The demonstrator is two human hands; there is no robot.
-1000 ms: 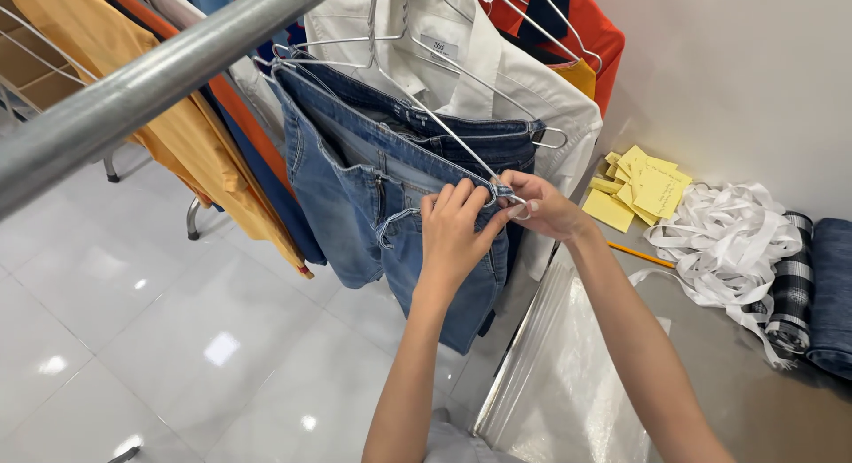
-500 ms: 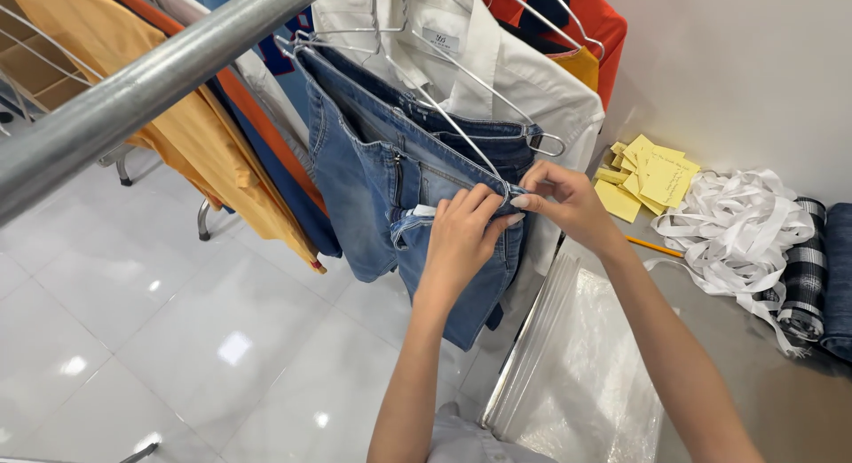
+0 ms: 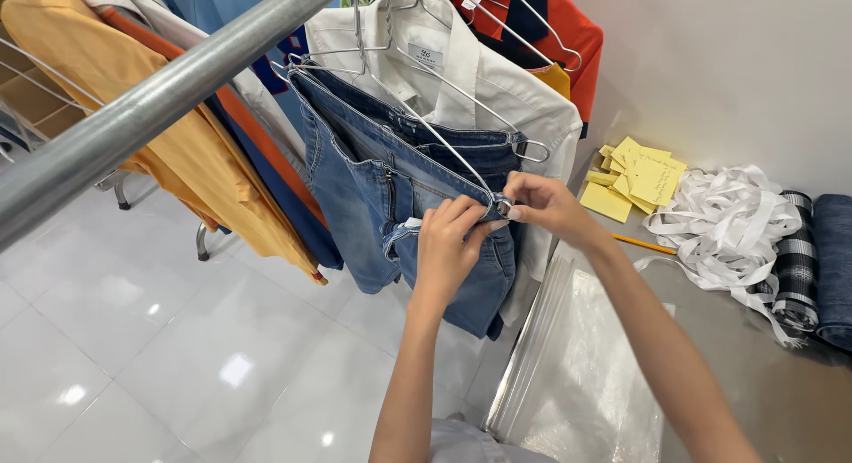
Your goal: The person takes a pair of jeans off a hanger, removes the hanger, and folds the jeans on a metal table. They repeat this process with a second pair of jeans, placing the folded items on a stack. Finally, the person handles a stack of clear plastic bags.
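A pair of blue denim shorts (image 3: 373, 197) hangs from a wire clip hanger (image 3: 417, 117) on the grey rack rail (image 3: 160, 108). My left hand (image 3: 448, 245) pinches the waistband at its near corner. My right hand (image 3: 541, 204) grips the hanger's metal clip (image 3: 503, 205) and the denim edge right beside the left hand's fingers. Behind the shorts hangs a white collared shirt (image 3: 470, 81) on its own wire hanger.
Orange, yellow and blue garments (image 3: 213, 161) crowd the rail to the left. A red garment (image 3: 568, 37) hangs at the back. On the table to the right lie yellow notes (image 3: 643, 174), a pencil, a heap of white ribbon (image 3: 728, 219), rolled fabric (image 3: 821, 259) and clear plastic bags (image 3: 595, 374). Glossy white tiles lie below.
Both hands have stayed at the hanger's near clip and the waistband corner. The shorts and hanger have shifted slightly in view as my head moved.
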